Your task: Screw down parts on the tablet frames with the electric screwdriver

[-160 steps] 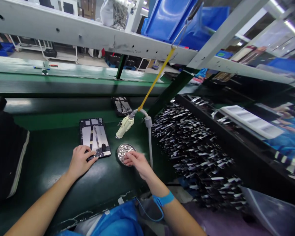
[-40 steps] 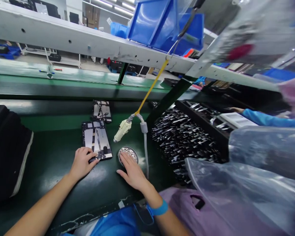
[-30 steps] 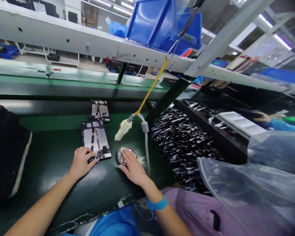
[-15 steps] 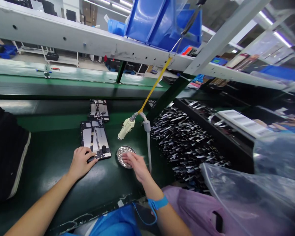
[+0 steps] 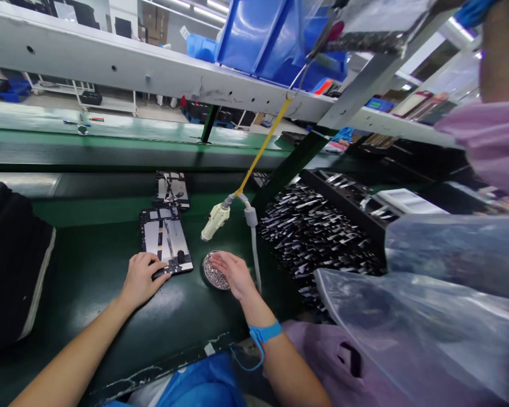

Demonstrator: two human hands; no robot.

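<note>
My left hand [image 5: 143, 278] is closed on the lower left corner of an opened tablet [image 5: 165, 239], its thumb at the near edge and its fingers on the top. The tablet lies flat, showing silver panels and black parts. My right hand [image 5: 236, 277], with a blue wrist strap [image 5: 266, 332], hovers over a round dish [image 5: 204, 272] of small shiny metal pieces, probably screws. Its fingers are stretched out and nothing shows in them. A cream powered screwdriver [image 5: 216, 221] hangs from a yellow cord [image 5: 265, 145] just beyond the dish.
A second opened tablet [image 5: 172, 190] lies behind the first. Dark stacked material [image 5: 12, 271] stands at left. Right of the grey cable [image 5: 255, 249] lies a mass of black and silver strips [image 5: 322, 232]. A co-worker's purple sleeve [image 5: 487, 144] and clear plastic bags [image 5: 424, 316] fill the right side.
My right hand has lifted slightly and its fingers have straightened over the dish. A co-worker's raised arm and a bag-like item have entered at top right. My left hand stays put.
</note>
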